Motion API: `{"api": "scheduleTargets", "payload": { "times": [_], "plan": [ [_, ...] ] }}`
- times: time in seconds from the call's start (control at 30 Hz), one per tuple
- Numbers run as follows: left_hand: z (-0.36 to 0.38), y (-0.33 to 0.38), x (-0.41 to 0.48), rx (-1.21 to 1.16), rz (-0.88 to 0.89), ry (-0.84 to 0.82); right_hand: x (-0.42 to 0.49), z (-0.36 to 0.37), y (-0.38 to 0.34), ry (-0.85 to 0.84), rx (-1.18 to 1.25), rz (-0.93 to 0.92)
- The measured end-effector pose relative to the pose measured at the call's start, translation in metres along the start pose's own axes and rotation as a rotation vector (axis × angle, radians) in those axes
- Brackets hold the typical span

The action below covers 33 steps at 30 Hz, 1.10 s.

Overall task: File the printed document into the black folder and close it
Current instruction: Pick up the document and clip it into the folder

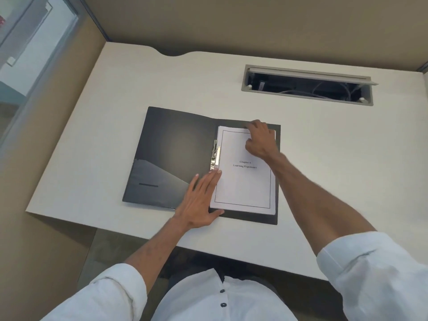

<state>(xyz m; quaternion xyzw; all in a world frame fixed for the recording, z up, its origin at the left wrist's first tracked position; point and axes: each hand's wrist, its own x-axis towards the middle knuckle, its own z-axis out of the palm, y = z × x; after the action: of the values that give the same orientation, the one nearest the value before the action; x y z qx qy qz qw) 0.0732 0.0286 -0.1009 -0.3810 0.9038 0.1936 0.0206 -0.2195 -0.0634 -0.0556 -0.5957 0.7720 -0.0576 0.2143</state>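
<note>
The black folder [171, 154] lies open and flat on the desk. The printed document [245, 184], a white stack with a bordered title page, rests on the folder's right half beside the metal clip [215, 158] at the spine. My left hand [201, 200] lies flat with fingers spread at the document's lower left edge, fingertips near the clip's lower end. My right hand [261, 140] presses down on the document's top right corner, fingers curled over the top edge of the pages.
The pale desk [115, 126] has an open cable hatch [308, 85] with wires at the back right. Beige partition walls stand behind and to the left. The desk's front edge runs just below the folder.
</note>
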Motion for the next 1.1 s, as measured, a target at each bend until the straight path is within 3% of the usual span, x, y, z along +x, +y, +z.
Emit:
{"api": "scheduleTargets", "payload": {
  "times": [0.27,1.1],
  "plan": [
    [0.003,-0.002,0.006,-0.003,0.022,0.005,0.025,0.002,-0.005,-0.080,-0.071,-0.060],
    [0.009,0.001,0.006,0.098,0.088,-0.057,0.035,0.005,-0.004,-0.067,-0.010,-0.071]
  ]
}}
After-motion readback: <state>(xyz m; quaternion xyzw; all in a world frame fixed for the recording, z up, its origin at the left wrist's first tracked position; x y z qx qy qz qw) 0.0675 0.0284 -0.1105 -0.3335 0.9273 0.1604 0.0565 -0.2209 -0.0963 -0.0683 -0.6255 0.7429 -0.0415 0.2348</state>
